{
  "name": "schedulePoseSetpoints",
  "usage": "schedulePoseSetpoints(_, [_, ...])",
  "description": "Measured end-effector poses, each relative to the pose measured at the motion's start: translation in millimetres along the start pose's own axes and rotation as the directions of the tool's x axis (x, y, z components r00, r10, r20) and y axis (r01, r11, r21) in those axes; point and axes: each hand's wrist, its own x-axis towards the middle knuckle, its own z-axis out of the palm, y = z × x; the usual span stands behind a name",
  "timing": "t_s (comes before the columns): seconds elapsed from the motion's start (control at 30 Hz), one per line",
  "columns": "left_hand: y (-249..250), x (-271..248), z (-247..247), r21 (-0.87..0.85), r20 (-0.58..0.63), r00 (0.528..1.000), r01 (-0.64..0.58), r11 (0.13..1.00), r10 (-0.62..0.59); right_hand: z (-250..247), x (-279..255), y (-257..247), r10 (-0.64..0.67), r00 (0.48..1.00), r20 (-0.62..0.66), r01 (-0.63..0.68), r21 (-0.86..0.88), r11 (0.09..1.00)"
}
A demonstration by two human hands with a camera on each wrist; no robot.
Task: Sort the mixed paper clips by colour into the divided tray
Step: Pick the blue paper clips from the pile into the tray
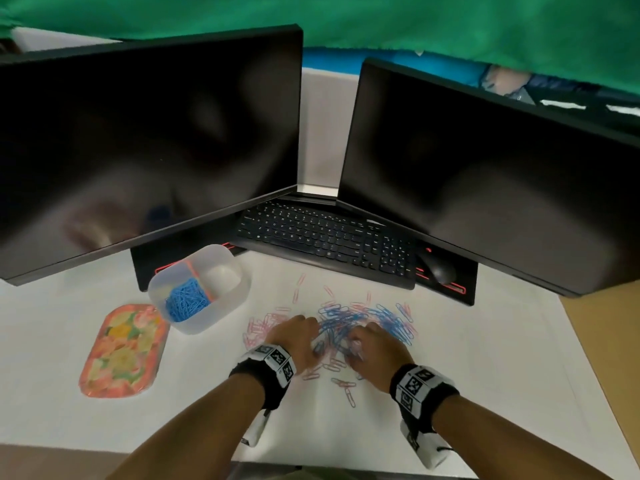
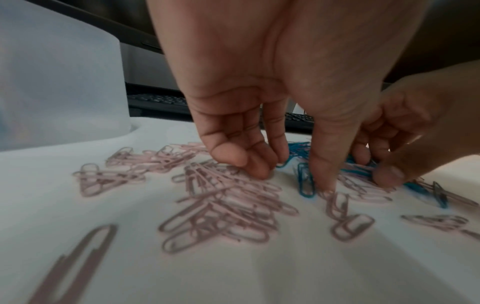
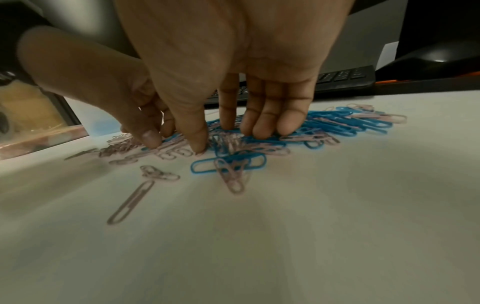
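Pink paper clips (image 1: 265,323) and blue paper clips (image 1: 367,315) lie mixed on the white table. Up and to the left stands a translucent divided tray (image 1: 239,292); blue clips (image 1: 187,303) fill its left compartment. My left hand (image 1: 301,329) is fingertips-down on the pile's left side, with its thumb and fingers set apart either side of a blue clip (image 2: 306,183), and pink clips (image 2: 223,203) lie before it. My right hand (image 1: 360,339) presses its straight fingers (image 3: 262,125) onto the blue and pink heap (image 3: 337,123), thumb down beside them. Neither hand has a clip lifted.
A floral tin (image 1: 124,351) lies left of the tray. Behind the clips are a black keyboard (image 1: 325,237), a mouse (image 1: 438,268) and two dark monitors (image 1: 149,150) (image 1: 485,174). The white surface ends at a brown edge (image 1: 609,344) on the right.
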Motion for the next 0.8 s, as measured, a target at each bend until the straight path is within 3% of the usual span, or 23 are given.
schedulePoseSetpoints(0.13, [-8.3, -0.7, -1.9, -0.04, 0.001, 0.999, 0.046, 0.998, -0.046, -2.9, 0.6, 8.8, -0.026, 1.0, -0.011, 0.025, -0.089, 0.996])
schedulePoseSetpoints(0.33, [-5.4, 3.0, -1.2, -0.08, -0.044, 0.995, 0.084, 0.993, -0.087, -1.2, 1.9, 4.6, -0.088, 0.995, -0.04, 0.084, -0.083, 0.993])
schedulePoseSetpoints(0.57, [4.5, 4.4, 4.7, 0.05, 0.007, 0.994, 0.112, 0.992, -0.112, -1.8, 15.4, -19.5, -0.027, 0.999, 0.044, 0.03, -0.069, 0.997])
schedulePoseSetpoints(0.8, [-3.6, 1.5, 5.9, -0.058, -0.025, 0.996, 0.082, 0.995, -0.084, -4.0, 18.0, -17.3, -0.029, 0.997, 0.078, 0.026, 0.028, 0.999])
